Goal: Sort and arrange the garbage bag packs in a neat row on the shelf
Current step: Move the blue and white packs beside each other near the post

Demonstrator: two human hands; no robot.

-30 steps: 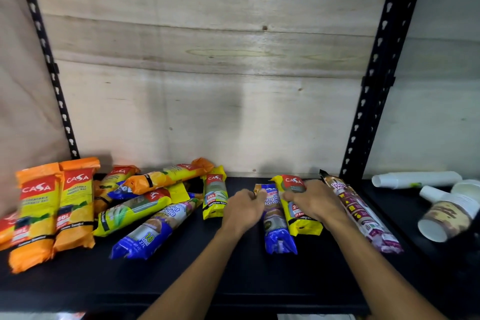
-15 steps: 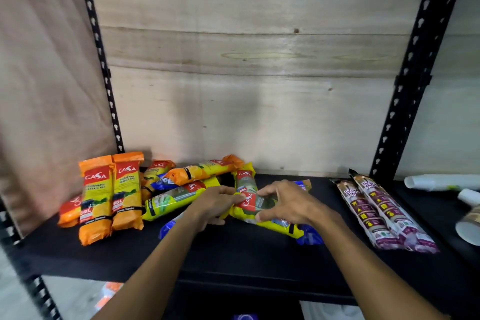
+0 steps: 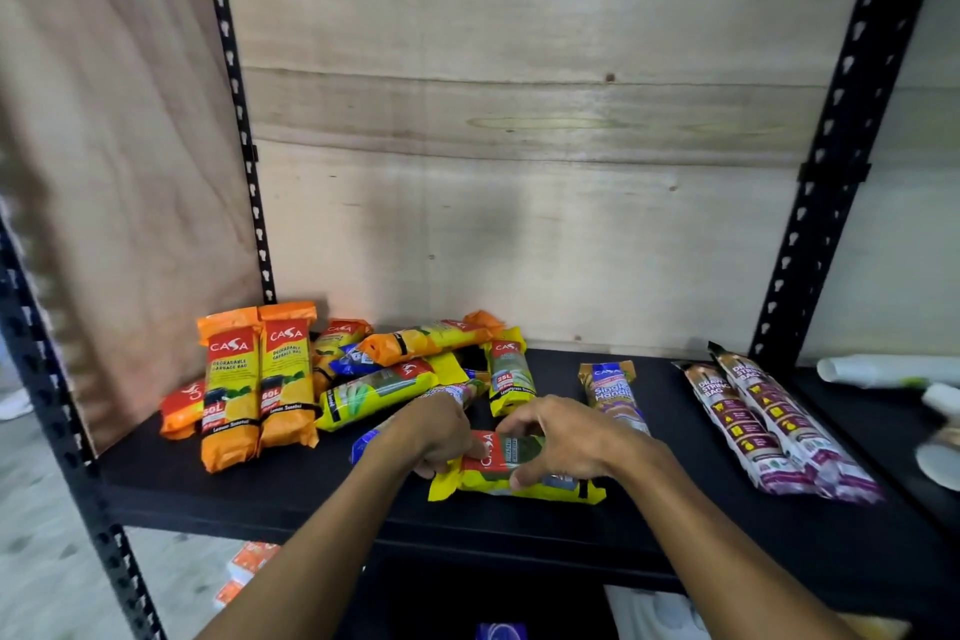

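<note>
A: Nearest, what do the hands have?
B: The left hand [image 3: 439, 431] and right hand [image 3: 563, 439] both grip a yellow pack [image 3: 514, 476] lying crosswise near the front of the shelf [image 3: 260, 489].

A: Behind that?
B: A blue pack [image 3: 613, 392] lies just past the right hand, and two maroon packs [image 3: 769, 426] sit side by side well to the right.

A: And farthest?
B: Two orange packs [image 3: 260, 379] lie paired at the left, beside a jumbled pile [image 3: 410, 364] by the back wall.
</note>
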